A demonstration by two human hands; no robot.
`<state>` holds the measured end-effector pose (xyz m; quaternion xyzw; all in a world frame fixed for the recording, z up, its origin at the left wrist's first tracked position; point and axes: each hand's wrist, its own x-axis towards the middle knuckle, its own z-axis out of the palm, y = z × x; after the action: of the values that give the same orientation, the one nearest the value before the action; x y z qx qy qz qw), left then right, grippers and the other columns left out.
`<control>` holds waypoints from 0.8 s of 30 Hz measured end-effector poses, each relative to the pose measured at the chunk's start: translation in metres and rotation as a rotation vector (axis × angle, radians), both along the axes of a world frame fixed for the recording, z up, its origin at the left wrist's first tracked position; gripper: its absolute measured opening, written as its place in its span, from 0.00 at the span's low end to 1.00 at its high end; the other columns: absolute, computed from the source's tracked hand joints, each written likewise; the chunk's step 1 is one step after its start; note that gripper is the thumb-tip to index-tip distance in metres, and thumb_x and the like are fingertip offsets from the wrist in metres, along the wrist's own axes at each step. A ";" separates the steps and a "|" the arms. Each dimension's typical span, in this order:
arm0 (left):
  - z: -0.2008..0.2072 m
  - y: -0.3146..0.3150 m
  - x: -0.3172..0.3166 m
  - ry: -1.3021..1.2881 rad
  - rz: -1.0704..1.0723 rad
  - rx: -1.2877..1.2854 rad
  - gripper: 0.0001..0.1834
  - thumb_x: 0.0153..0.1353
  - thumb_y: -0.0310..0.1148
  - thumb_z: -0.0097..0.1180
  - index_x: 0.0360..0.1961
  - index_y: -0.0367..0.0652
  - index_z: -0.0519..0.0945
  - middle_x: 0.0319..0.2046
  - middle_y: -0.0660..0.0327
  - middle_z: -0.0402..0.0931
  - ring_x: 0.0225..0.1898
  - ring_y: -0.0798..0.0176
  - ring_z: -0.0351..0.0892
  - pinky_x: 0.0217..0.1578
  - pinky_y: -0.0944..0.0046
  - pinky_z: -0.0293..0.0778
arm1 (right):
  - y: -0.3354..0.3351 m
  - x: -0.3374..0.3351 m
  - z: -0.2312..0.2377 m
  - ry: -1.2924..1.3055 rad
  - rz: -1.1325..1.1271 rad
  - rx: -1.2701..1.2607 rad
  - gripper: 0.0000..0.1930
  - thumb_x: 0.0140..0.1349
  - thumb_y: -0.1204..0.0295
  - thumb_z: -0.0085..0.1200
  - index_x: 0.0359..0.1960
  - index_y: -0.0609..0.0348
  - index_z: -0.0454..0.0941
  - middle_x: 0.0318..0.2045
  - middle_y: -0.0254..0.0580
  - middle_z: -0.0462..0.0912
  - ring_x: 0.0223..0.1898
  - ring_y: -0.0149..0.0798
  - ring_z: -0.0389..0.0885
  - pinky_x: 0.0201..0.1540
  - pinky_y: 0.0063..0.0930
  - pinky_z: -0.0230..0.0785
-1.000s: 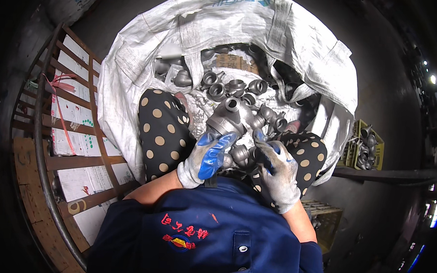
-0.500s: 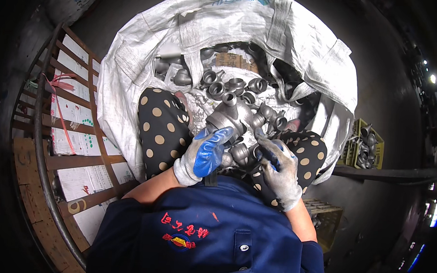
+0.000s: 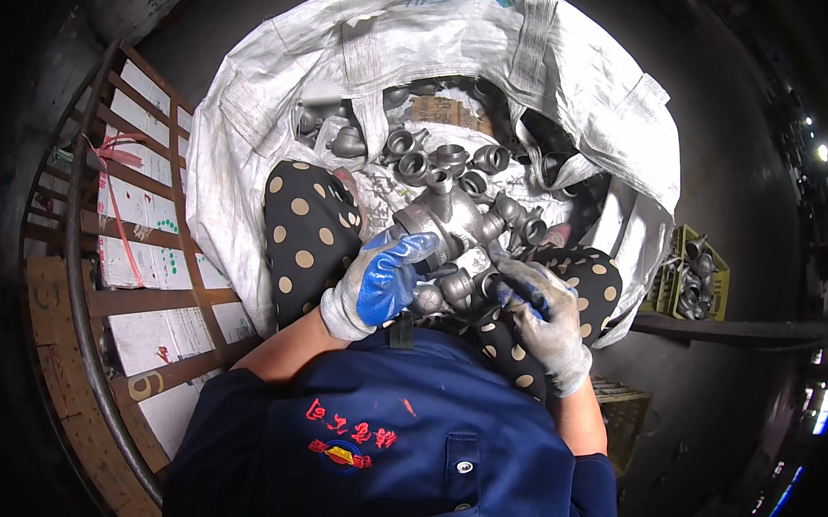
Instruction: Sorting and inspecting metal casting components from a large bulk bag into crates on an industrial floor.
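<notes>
A large grey metal pipe fitting (image 3: 442, 212) with a narrow neck stands in front of me, between my knees. At its near left side is my left hand (image 3: 383, 280), in a white glove with a blue coated palm. Its fingers are stretched toward the fitting and overlap its lower edge. My right hand (image 3: 542, 320), gloved alike, is beside the smaller fittings with its fingers curled; what they hold, if anything, is hidden. Below the large fitting, close to my lap, lies a small rounded fitting (image 3: 456, 286). More grey fittings (image 3: 451, 157) lie loose beyond it.
A white woven bulk bag (image 3: 283, 77) surrounds my legs, its straps hanging inside. At left stands a rusty metal rack (image 3: 89, 291) with white boxes. A yellow crate (image 3: 719, 290) of fittings is at right, near a dark bar (image 3: 716, 329). Another crate (image 3: 624, 411) sits behind my right arm.
My left hand has shifted slightly left and down, and my right hand slightly right and down. The large fitting stays in nearly the same place.
</notes>
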<state>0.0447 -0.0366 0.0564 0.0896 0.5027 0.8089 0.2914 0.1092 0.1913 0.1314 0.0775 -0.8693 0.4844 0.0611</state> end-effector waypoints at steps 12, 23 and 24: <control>0.014 -0.007 -0.017 0.316 -0.031 -0.050 0.19 0.60 0.23 0.44 0.53 0.36 0.73 0.48 0.50 0.74 0.47 0.54 0.77 0.48 0.59 0.72 | 0.019 -0.018 0.041 -0.046 0.194 0.452 0.32 0.43 0.79 0.54 0.55 0.42 0.73 0.37 0.45 0.77 0.35 0.49 0.78 0.38 0.38 0.72; 0.012 -0.006 -0.013 0.007 -0.016 0.096 0.17 0.65 0.30 0.40 0.49 0.31 0.74 0.45 0.51 0.76 0.47 0.59 0.77 0.50 0.61 0.73 | 0.013 -0.015 0.044 -0.032 0.260 0.761 0.28 0.44 0.76 0.55 0.53 0.45 0.74 0.38 0.43 0.76 0.39 0.44 0.78 0.38 0.36 0.71; -0.005 -0.008 -0.016 0.076 0.006 -0.006 0.17 0.65 0.30 0.41 0.49 0.31 0.73 0.45 0.51 0.76 0.47 0.59 0.77 0.49 0.61 0.73 | 0.013 -0.013 0.044 -0.033 0.261 0.761 0.28 0.44 0.76 0.55 0.53 0.45 0.74 0.38 0.43 0.76 0.39 0.44 0.78 0.38 0.36 0.71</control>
<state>0.0292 -0.0447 0.0509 0.1183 0.5160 0.8043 0.2700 0.0959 0.2040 0.1750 0.1964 -0.9703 0.1326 -0.0478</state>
